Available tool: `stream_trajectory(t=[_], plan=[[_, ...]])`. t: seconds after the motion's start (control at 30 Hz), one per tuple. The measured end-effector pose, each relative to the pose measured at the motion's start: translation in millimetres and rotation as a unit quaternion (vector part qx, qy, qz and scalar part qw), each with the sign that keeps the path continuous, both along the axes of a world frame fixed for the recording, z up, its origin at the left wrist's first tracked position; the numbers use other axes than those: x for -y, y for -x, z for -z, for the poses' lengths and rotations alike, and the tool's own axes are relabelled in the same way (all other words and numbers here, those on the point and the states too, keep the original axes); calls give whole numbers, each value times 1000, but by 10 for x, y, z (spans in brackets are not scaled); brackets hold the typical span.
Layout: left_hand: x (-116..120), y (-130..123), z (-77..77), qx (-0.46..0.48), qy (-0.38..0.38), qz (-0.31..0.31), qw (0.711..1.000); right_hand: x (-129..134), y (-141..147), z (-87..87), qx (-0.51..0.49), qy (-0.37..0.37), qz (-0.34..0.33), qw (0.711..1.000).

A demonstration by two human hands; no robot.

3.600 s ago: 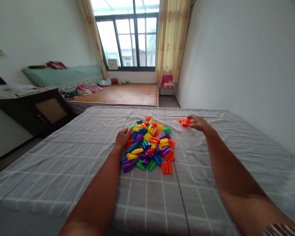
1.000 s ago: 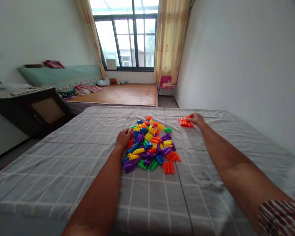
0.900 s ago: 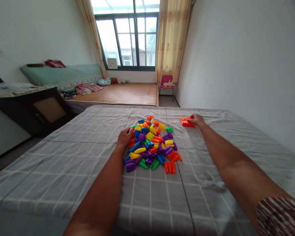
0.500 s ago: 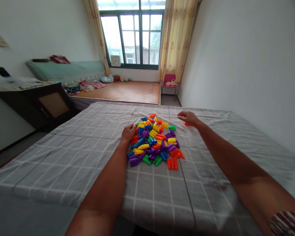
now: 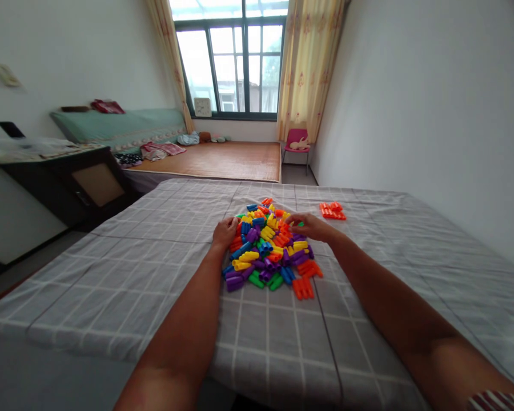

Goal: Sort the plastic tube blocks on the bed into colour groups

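Head view: left hand (image 5: 225, 232), right hand (image 5: 309, 226) narrow at plastic pile (image 5: 263, 248); holds unclear (cabinet (image 5: 97, 184) closed).

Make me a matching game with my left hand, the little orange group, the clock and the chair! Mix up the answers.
1. Left hand
2. Small orange group
3. Square clock
4. Chair

A. Pink
B. At the window
C. At the left edge of the pile
D. Apart from the pile, to its right

Pairs: 1-C, 2-D, 3-B, 4-A

Left grip (image 5: 225, 231) contact unclear, striped sleeve (image 5: 497, 401) cropped
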State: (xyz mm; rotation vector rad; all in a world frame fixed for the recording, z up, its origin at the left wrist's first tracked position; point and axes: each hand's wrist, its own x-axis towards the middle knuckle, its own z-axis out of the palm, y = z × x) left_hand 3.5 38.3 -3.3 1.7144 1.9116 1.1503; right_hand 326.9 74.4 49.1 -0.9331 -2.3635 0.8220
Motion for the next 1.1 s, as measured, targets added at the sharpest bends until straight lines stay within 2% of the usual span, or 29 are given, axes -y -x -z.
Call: stream_trajectory(t=[0.13, 0.2, 0.3, 0.37, 0.43, 0.6, 0.7, 0.8, 0.87, 0.97, 1.03, 1.1], plan=[[9, 0, -26, -8, 2, 2, 1000, -249, -424, 141, -20, -77, 147, 986], [18, -4, -41, -11, 1, 2, 1000, -364, -633, 241, 15, -79, 192, 978], [38, -17, -64, -14, 2, 6, 1000, -477, -868, 339, 98, -57, 196, 974], [50, -23, -74, -18, 4, 7, 1000, -512, -957, 339, 126, -70, 203, 968], [55, -23, -76, -21, 4, 5, 1000, -515, -998, 302, 132, -76, 203, 967], [44, -9, -66, -24, 7, 8, 1000, -421, -948, 253, 170, -18, 155, 973], [40, -5, -65, -19, 6, 14, 1000, -396, -916, 252, 149, -14, 154, 977], [43, -5, -67, -13, 5, 17, 1000, -497, -1043, 167, 56, 2, 177, 983], [44, -5, -69, -10, 6, 15, 1000, -631, -1253, 77, 10, -10, 252, 968], [41, -4, -74, -11, 6, 11, 1000, -844, -1651, 19, 54, -51, 407, 911], [37, -3, -76, -16, 5, 10, 1000, -945, -1861, 77, 114, -68, 471, 872], [35, -3, -79, -21, 7, 12, 1000, -1002, -1968, 190, 150, -71, 495, 853]])
